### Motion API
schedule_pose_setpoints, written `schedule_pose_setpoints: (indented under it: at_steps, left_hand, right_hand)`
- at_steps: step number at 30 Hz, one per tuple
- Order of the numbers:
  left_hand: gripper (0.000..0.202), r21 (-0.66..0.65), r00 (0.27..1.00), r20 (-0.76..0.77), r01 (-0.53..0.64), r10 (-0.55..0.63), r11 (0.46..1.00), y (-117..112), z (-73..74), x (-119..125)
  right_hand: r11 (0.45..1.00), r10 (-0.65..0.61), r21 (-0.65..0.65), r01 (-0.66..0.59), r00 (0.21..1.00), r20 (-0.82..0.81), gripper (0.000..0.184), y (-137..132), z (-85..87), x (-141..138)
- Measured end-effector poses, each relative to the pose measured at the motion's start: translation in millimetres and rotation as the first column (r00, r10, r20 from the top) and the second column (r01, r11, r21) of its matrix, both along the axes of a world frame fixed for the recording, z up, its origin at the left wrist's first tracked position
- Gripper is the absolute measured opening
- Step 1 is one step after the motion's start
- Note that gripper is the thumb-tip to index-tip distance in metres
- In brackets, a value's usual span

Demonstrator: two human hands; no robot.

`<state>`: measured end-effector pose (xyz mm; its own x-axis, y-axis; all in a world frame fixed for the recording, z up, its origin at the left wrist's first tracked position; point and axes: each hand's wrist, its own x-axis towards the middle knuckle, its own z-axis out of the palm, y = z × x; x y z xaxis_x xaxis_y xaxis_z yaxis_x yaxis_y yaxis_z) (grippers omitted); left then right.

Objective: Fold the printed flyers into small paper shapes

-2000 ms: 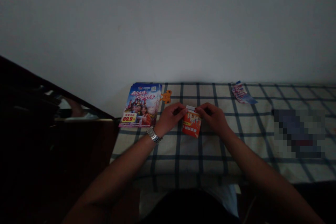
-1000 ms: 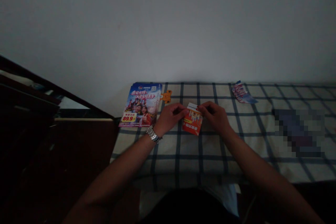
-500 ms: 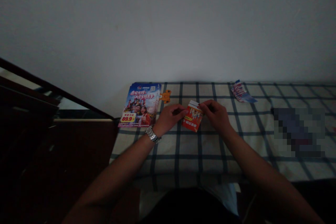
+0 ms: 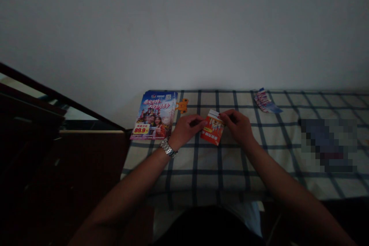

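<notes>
A small red and white folded leaflet (image 4: 212,132) is held between both my hands, just above the checked cloth (image 4: 230,169). My left hand (image 4: 186,128), with a metal watch at the wrist, pinches the leaflet's left edge. My right hand (image 4: 238,126) pinches its upper right corner with curled fingers. The leaflet is tilted, with its top leaning to the right.
A stack of blue flyers (image 4: 155,114) lies at the cloth's far left corner, with a small orange figure (image 4: 182,105) beside it. More folded leaflets (image 4: 264,101) lie at the far right near the wall. Dark wooden furniture (image 4: 57,153) stands to the left.
The leaflet has been turned slightly clockwise and shifted a little to the right and up between my hands. Both hands have kept their grip.
</notes>
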<state>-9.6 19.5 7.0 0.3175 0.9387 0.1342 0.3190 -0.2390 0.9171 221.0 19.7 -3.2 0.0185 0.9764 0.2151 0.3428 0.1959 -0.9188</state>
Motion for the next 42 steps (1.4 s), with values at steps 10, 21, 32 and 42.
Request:
schedule_pose_setpoints:
  at_steps: [10, 21, 32, 42]
  left_hand:
    - [0.032, -0.02, 1.0, -0.013, 0.028, -0.029, 0.999, 0.8, -2.3, 0.6]
    - [0.033, -0.026, 0.999, -0.037, 0.002, -0.003, 1.0, 0.5, 1.3, -0.4]
    - [0.031, 0.02, 0.998, -0.053, 0.016, -0.014, 1.0, 1.1, -2.6, -0.5]
    - [0.031, -0.051, 1.0, 0.008, -0.013, 0.014, 0.999, 0.6, 3.5, 0.9]
  right_hand:
    - [0.999, -0.038, 0.006, 0.038, 0.999, -0.022, 0.035, 1.7, -1.8, 3.1]
    - [0.999, -0.042, 0.009, 0.042, 0.999, 0.0, 0.037, 0.8, 1.7, 1.9]
    - [0.993, -0.113, 0.021, 0.113, 0.994, -0.014, 0.042, 1.7, 4.6, 4.4]
    - [0.993, -0.114, 0.018, 0.116, 0.992, -0.056, 0.036, 2.9, 1.7, 5.1]
